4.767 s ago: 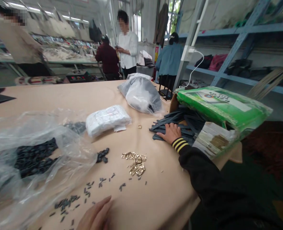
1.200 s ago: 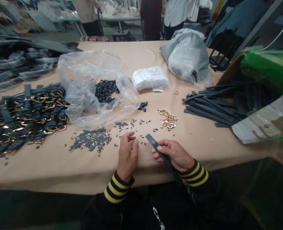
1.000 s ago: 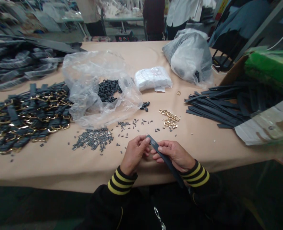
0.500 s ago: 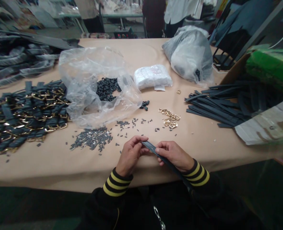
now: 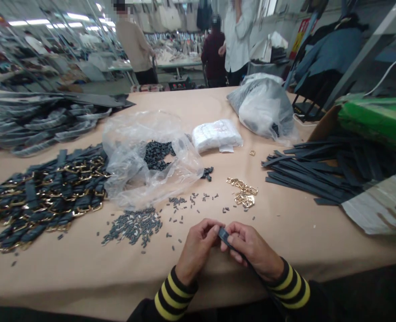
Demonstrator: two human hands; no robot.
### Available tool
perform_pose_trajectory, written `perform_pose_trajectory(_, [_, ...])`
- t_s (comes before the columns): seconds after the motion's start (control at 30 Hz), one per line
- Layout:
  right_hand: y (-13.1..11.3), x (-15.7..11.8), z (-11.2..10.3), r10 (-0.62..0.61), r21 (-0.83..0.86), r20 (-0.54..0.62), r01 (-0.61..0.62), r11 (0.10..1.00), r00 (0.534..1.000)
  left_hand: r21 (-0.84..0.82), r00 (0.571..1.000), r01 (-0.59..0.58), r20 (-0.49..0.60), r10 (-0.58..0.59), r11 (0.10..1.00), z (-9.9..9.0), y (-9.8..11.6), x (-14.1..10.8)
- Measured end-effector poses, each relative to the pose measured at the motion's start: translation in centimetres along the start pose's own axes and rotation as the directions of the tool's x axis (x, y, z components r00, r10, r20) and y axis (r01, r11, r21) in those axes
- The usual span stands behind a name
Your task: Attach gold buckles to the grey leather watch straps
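A dark strap [image 5: 225, 237] is held between both hands near the table's front edge. My left hand [image 5: 201, 246] pinches its upper end, thumb and fingers closed. Just to the right, my right hand [image 5: 253, 250] grips the same strap, which runs down under the palm toward the sleeve. Gold buckles [image 5: 243, 192] lie in a small heap beyond the hands. To the left is a pile of small dark pieces [image 5: 132, 226], with others scattered beside it. An open clear bag [image 5: 124, 172] holds black loops [image 5: 157, 154].
Buckled straps [image 5: 63, 188] cover the left side, below plastic-wrapped strips [image 5: 50, 116]. Loose straps [image 5: 305, 172] lie right, beside a green package [image 5: 375, 118]. A white packet [image 5: 217, 134] and a filled bag [image 5: 265, 107] sit farther back. People stand beyond the table [image 5: 198, 100].
The view has tilted up, showing more of the room. The hands have come closer together, and less of the strap's end shows between them.
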State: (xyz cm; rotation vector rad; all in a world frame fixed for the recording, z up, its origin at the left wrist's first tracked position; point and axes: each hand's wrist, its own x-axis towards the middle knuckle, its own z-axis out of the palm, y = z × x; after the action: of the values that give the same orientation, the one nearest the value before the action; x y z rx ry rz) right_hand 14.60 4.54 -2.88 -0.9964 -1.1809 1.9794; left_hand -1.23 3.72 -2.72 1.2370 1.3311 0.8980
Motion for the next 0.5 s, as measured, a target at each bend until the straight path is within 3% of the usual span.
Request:
perform_pose_trajectory(0.1, [-0.1, 0.6, -0.9, -0.002, 0.044, -0.058, 0.004, 0.999, 0.998, 0.384, 0.978, -0.181, -0.025, 0.206, 0.906, -1.1, 0.5, 2.9])
perform_pose_trajectory(0.17, [-0.2, 0.8, -1.4, 0.008, 0.070, -0.064, -0.004, 0.998, 0.998, 0.632, 0.903, -0.274, -0.090, 0.420, 0.725, -2.1, 0.7, 5.9])
perform_pose_trajectory(0.2, [-0.2, 0.9, -1.6, 0.010, 0.079, -0.059, -0.006, 0.997, 0.998, 0.667, 0.886, -0.284, -0.093, 0.455, 0.689, -2.7, 0.8, 7.7])
perform_pose_trajectory(0.37, [0.0, 0.8, -1.9, -0.002, 0.125, -0.038, 0.007, 0.992, 0.999, 0.738, 0.873, -0.283, -0.065, 0.483, 0.612, -4.2, 0.9, 15.4])
perform_pose_trajectory(0.5, [0.1, 0.7, -2.0, -0.023, 0.187, -0.068, 0.036, 0.982, 0.997, 0.748, 0.884, -0.365, 0.091, 0.459, 0.555, -3.2, 0.5, 16.9])
